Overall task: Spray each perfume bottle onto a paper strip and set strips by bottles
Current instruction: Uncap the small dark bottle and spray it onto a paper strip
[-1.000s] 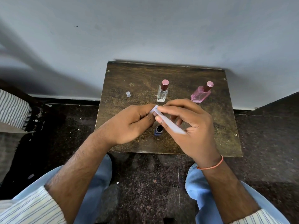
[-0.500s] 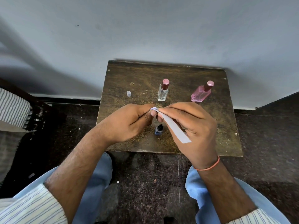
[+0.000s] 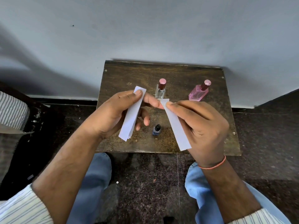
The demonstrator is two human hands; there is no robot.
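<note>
On the small brown table (image 3: pixel 215 88) stand a clear perfume bottle (image 3: pixel 160 92) with a dark pink cap, a pink perfume bottle (image 3: pixel 198 93) at the right, and a small blue bottle (image 3: pixel 156 130) with a black top near the front. My left hand (image 3: pixel 113 113) pinches a stack of white paper strips (image 3: pixel 131 117) above the table's left half. A single white paper strip (image 3: pixel 175 125) is held in my right hand (image 3: pixel 197 126), just in front of the clear bottle. The two hands are slightly apart.
The table stands against a pale wall (image 3: pixel 145 29). Dark speckled floor (image 3: pixel 145 183) lies in front, with my knees in blue trousers (image 3: pixel 97 175) below. A striped cloth (image 3: pixel 11 110) lies at the far left.
The hands were together on one bundle of strips. Now they have drawn apart: the left keeps the stack and has risen leftward, the right holds one strip pulled off. The small clear cap is now hidden.
</note>
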